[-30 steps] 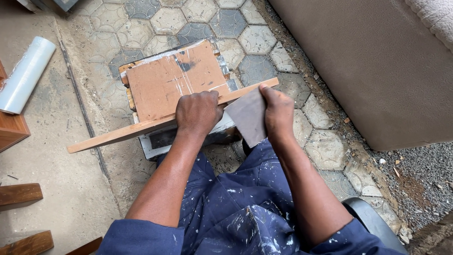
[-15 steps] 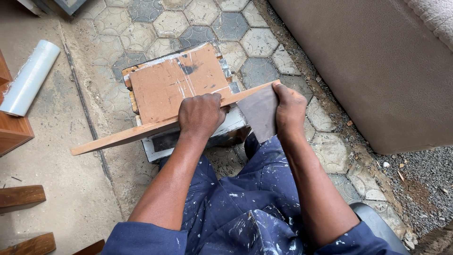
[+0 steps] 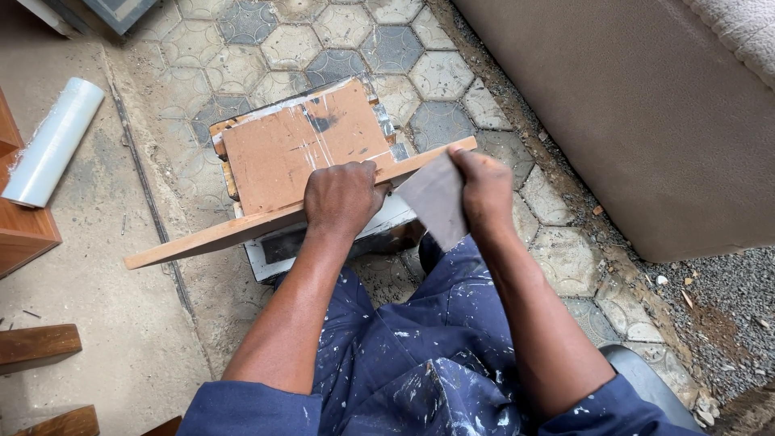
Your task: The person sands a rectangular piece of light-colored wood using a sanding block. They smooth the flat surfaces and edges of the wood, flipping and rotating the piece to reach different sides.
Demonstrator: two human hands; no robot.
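Under both hands (image 3: 343, 198) — wooden strip (image 3: 218, 234).

Soft daylight, perhaps slight motion blur

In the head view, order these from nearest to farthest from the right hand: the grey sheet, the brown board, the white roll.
1. Grey sheet: held in the right hand.
2. Brown board: to the left, on the box.
3. White roll: far left, on the ground.
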